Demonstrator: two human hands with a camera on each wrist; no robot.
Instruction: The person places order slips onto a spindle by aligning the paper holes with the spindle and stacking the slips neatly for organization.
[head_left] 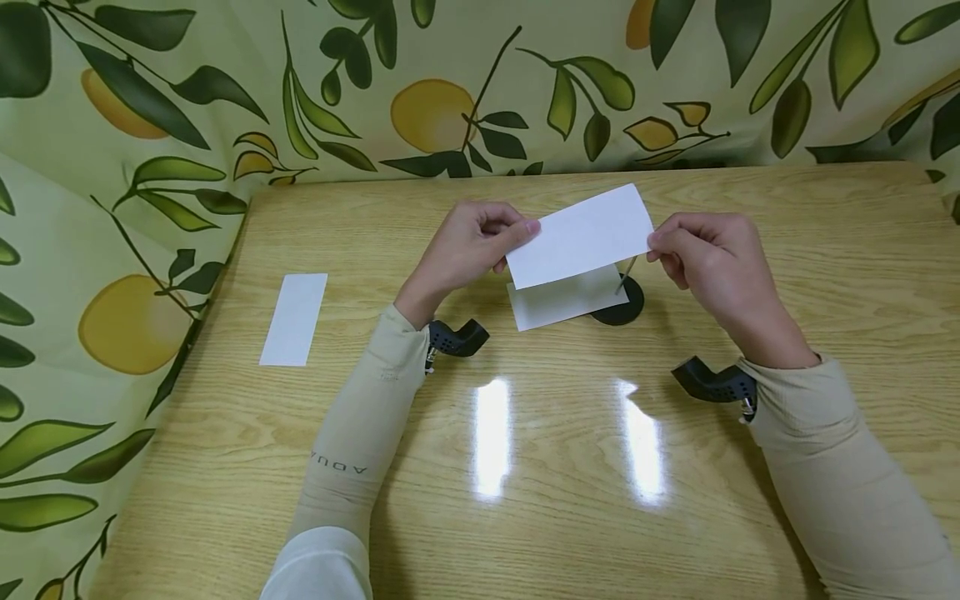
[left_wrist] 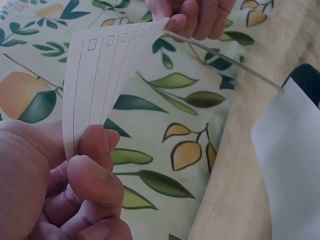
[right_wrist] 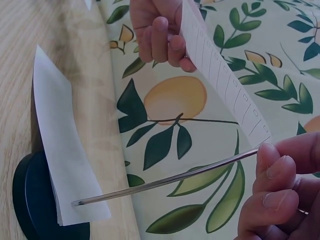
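Both hands hold a white paper slip [head_left: 581, 236] stretched between them above the table. My left hand [head_left: 463, 246] pinches its left end, thumb on top. My right hand [head_left: 712, 260] pinches the right end near a corner. Printed lines and small boxes show on the slip's underside in the wrist views. Below it stands a bill spike with a round black base [head_left: 628, 310] and a thin metal rod [right_wrist: 165, 179]. White slips [head_left: 558, 305] are stuck low on the rod. The rod's tip reaches the held slip's corner by the right fingertips; whether it pierces the paper I cannot tell.
Another white slip [head_left: 294, 320] lies flat on the wooden table [head_left: 555, 533] at the left. A cloth with a leaf and fruit print [head_left: 431, 117] hangs behind the table and along its left side. Black wrist cameras [head_left: 716, 383] sit at both cuffs.
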